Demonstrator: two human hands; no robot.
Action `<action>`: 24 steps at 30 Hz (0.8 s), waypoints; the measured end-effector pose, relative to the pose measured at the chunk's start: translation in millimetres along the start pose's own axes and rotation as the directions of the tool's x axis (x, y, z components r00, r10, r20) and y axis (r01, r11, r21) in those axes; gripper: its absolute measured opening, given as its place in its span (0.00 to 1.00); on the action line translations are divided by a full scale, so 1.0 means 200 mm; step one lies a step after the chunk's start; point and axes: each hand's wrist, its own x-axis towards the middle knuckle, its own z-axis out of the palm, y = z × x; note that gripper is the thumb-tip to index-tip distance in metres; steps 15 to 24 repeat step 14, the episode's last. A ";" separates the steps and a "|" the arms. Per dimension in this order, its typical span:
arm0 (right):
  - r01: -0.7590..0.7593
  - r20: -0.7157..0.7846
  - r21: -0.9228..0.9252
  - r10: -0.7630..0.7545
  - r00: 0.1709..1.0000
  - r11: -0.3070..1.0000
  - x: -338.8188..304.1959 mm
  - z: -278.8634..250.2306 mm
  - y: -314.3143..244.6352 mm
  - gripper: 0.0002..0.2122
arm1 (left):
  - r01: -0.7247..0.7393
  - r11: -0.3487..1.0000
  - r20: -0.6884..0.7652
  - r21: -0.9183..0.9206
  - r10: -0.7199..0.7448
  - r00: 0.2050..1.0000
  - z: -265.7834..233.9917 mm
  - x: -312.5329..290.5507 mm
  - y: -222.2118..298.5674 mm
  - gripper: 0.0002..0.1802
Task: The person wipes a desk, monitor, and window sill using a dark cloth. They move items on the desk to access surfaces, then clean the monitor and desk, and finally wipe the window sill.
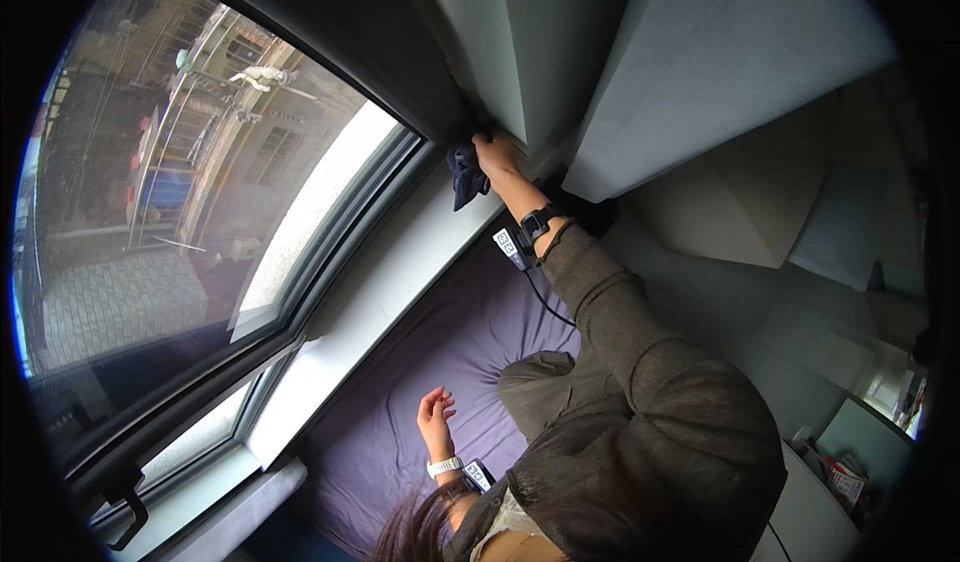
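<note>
My right hand (496,159) grips a dark navy cloth (465,176) at the far end of the white windowsill (370,277), in the corner beside the window frame. The cloth hangs bunched from my fingers and touches the sill. My right arm is stretched out, with a black watch on the wrist. Lower down, my left hand (435,422) hovers over the purple bedsheet (400,362), holding nothing. Its fingers are loosely bent and apart. A white watch band circles that wrist.
Left of the sill is a large window (200,162) in a dark frame, with a black handle (130,512) at its lower end. A small device with a cable (508,249) sits by my right forearm. Pale wall panels (720,62) rise at the upper right.
</note>
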 end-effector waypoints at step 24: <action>0.375 -0.084 0.024 -0.371 0.925 0.927 -0.17 -0.10 -0.27 0.20 | -0.002 1.000 -0.006 -0.010 0.002 1.000 0.00 0.05 -0.03 0.12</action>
